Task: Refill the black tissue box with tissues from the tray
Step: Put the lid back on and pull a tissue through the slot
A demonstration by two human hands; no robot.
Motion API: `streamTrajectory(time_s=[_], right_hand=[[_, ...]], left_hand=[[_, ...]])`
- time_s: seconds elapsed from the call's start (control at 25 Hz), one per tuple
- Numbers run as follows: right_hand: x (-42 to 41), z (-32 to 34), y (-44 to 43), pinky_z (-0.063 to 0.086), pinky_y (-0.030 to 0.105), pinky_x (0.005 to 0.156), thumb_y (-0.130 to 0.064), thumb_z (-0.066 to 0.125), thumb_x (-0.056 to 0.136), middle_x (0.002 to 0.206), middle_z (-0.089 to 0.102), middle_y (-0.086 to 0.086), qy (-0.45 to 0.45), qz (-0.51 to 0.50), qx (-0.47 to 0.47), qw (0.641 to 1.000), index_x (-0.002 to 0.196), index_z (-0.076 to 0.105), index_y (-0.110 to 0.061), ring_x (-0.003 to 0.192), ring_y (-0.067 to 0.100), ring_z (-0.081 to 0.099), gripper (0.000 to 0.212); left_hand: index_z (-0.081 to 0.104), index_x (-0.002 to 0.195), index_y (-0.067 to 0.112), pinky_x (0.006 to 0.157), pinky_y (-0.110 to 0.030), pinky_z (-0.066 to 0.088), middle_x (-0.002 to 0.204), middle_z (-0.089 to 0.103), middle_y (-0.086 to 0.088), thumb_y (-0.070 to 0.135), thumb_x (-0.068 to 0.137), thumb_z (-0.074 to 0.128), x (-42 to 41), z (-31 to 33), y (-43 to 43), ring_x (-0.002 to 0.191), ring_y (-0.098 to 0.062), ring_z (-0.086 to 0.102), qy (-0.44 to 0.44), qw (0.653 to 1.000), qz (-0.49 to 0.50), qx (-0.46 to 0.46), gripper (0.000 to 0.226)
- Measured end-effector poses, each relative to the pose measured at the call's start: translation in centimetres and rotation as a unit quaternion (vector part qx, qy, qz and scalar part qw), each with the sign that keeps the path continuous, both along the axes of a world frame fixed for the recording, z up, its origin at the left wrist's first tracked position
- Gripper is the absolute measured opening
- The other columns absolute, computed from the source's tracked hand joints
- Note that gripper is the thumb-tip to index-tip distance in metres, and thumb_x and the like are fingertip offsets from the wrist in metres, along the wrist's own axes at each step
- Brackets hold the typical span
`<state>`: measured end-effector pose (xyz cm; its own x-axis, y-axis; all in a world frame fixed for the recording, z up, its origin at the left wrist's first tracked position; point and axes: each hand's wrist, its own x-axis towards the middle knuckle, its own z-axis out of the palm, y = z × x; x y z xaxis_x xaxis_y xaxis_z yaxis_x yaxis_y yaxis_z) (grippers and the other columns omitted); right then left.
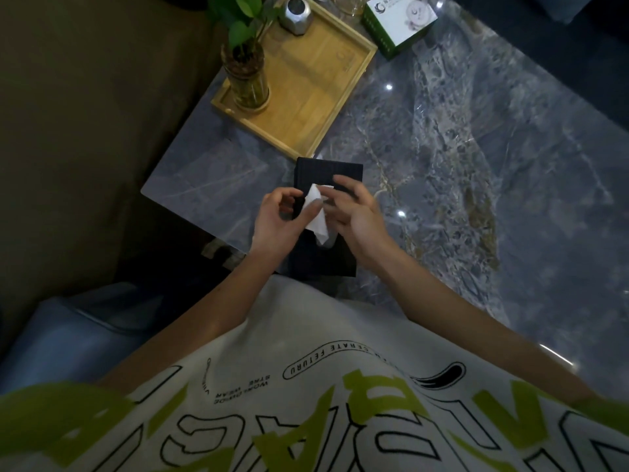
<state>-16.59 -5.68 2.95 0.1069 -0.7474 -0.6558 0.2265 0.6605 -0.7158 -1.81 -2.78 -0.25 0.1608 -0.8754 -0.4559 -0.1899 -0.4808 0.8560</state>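
The black tissue box lies on the grey marble table, close to its near edge. A white tissue sticks up from the box's top. My left hand pinches the tissue from the left with thumb and fingers. Over the box's right side my right hand hovers with loosely bent fingers, their tips at the tissue's upper edge. The wooden tray stands just beyond the box at the table's far left; no tissues show in it.
On the tray stand a glass vase with a green plant and a small metal object. A green and white carton sits at the back. A dark sofa lies left of the marble table.
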Motion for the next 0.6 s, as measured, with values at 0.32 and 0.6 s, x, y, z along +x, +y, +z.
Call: streamTrajectory(time_s=[0.32,0.6], right_hand=[[-0.5,-0.9,0.3,0.057,0.034,0.086,-0.010,0.053,0.094,0.120,0.068,0.006,0.008,-0.066,0.005,0.998,0.123,0.054,-0.016,0.105,0.023,0.069,0.029],[-1.5,-1.5,-0.6,0.054,0.029,0.090,0.002,0.058,0.089,0.122,0.061,0.009,0.110,-0.061,-0.047,0.991,0.123,0.051,-0.013,0.111,0.021,0.064,0.037]], left_hand=[[0.056,0.104,0.024,0.071,-0.020,0.052,0.095,0.065,0.012,0.015,0.086,0.064,0.7,-1.2,0.5,0.090,-0.008,0.065,0.013,0.999,0.035,0.008,0.022],[0.049,0.120,0.040,0.061,-0.009,0.050,0.100,0.057,0.016,0.026,0.076,0.073,0.5,-0.1,-0.3,0.079,0.002,0.061,-0.046,0.999,-0.002,-0.028,0.053]])
